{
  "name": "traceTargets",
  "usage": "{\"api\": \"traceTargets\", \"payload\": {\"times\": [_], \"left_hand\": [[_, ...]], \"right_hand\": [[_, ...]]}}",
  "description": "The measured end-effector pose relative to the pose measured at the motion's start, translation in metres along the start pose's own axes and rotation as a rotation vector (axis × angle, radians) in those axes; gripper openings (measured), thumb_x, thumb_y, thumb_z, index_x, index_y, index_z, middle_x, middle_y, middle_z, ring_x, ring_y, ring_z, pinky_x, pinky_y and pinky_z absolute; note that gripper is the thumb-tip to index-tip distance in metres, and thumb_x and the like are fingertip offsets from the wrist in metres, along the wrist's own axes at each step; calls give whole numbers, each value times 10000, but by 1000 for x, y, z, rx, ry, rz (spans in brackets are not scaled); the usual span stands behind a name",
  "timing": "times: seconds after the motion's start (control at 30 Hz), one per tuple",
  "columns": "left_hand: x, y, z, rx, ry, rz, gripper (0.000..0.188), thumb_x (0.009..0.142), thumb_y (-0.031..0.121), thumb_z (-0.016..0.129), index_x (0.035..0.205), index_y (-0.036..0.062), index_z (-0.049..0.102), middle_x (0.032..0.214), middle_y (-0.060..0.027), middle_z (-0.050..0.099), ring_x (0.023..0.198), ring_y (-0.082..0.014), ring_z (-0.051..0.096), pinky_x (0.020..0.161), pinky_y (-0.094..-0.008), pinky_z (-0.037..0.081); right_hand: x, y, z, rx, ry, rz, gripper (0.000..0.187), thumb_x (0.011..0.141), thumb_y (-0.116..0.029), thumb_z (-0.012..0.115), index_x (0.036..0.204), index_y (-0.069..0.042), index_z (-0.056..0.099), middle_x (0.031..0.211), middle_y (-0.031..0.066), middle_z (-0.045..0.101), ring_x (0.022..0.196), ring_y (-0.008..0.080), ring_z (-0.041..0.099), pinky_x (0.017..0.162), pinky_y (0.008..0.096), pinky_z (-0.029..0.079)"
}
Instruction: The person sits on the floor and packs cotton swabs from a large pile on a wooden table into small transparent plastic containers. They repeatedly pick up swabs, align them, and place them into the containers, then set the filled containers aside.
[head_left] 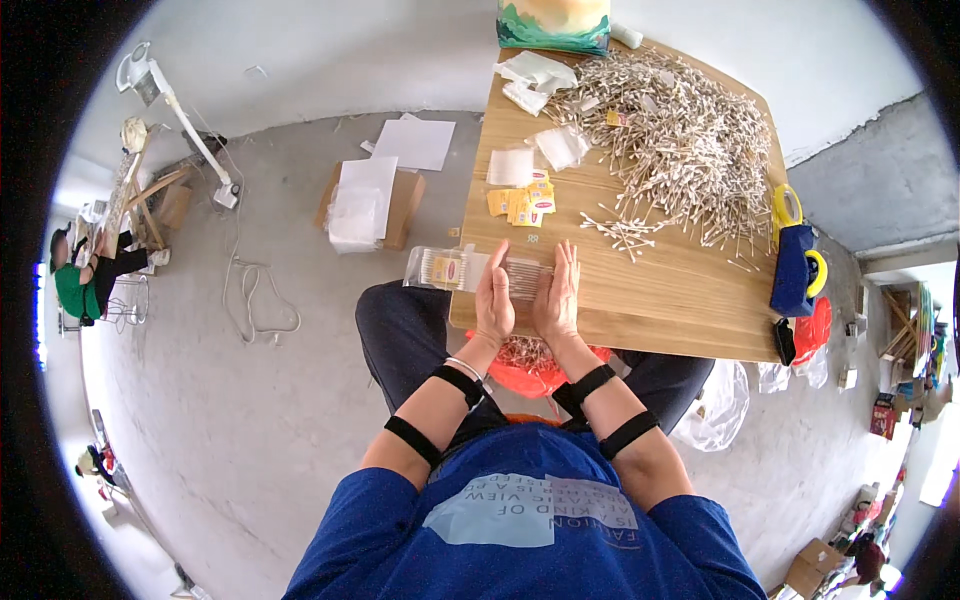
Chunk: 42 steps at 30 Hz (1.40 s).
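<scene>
From afar, I see the left hand and right hand flat and uncurled, palms bracketing the cotton swabs at both ends, likely to even them up.

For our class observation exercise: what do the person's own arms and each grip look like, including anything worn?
Short blue sleeves. Each forearm has two black straps; a slim, pale bangle circles the left wrist. The left grip and right grip are gloveless.
</scene>
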<state>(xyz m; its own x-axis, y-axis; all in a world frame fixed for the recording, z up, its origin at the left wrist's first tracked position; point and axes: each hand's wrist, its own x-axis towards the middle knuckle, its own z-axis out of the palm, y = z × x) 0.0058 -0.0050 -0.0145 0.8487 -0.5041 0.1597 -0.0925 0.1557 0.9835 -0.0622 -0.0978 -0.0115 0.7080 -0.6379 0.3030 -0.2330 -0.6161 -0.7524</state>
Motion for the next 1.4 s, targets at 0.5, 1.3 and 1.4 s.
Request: {"api": "traceTargets", "payload": {"times": [0.5, 1.3, 1.4], "left_hand": [[1, 7, 1, 74, 13, 27, 587, 1046, 418, 318, 1386, -47, 433, 1409, -188, 481, 1336, -270, 419, 1120, -358, 289], [1, 6, -5, 133, -112, -14, 602, 1047, 416, 329, 1396, -68, 406, 1432, -198, 446, 1338, -276, 420, 1129, -370, 305], [2, 12, -4, 187, -123, -4, 571, 1053, 382, 329, 1397, -67, 406, 1429, -202, 448, 1335, -274, 423, 1125, -367, 310]], "right_hand": [[-5, -9, -5, 31, -166, -120, 418, 873, -10, 486, 1288, 40, 468, 1294, 259, 508, 1283, 449, 406, 1117, 516, 287], [42, 72, -77, -452, 90, 161, 161, 793, -176, 707, 947, -183, 659, 1061, 64, 565, 1060, 331, 484, 881, 466, 395], [33, 64, -70, -367, 72, 23, 179, 783, -116, 697, 956, -152, 667, 1014, 80, 581, 1048, 330, 499, 879, 455, 407]]}}
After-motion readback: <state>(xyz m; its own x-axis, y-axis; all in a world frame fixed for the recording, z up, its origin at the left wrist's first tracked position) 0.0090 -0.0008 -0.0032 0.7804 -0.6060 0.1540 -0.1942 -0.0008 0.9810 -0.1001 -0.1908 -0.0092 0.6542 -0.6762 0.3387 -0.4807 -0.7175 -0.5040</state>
